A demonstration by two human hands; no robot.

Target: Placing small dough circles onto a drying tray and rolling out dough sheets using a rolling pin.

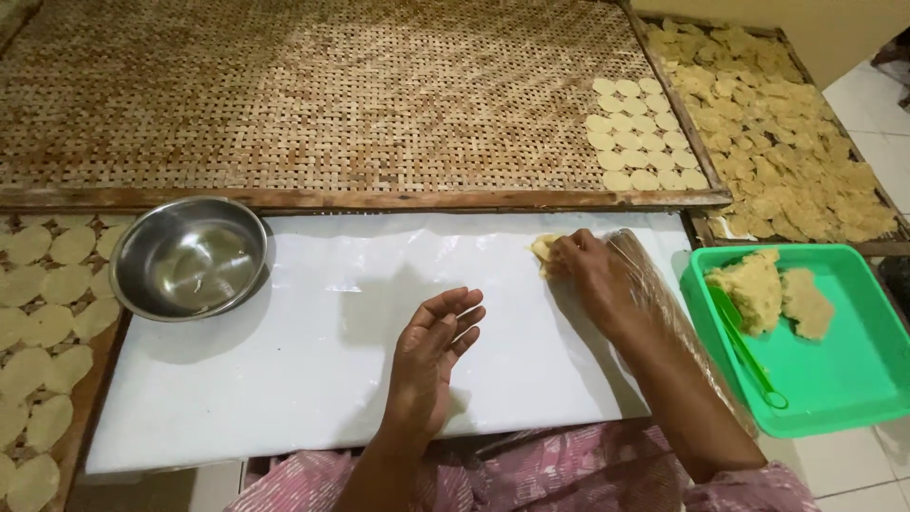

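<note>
My right hand (590,270) presses its fingers on a small pale yellow lump of dough (544,248) lying on the white plastic sheet (313,379). A clear plastic-wrapped roller (664,313) lies just right of that hand, along my forearm. My left hand (434,356) hovers over the middle of the sheet, palm turned up, fingers loosely curled and apart, holding nothing.
A steel bowl (190,258) sits at the sheet's left end. A green tray (853,379) on the right holds dough lumps (768,292) and a green tool (744,346). A woven bamboo tray (284,95) beyond carries round discs (640,133); more discs (43,322) lie at left and far right.
</note>
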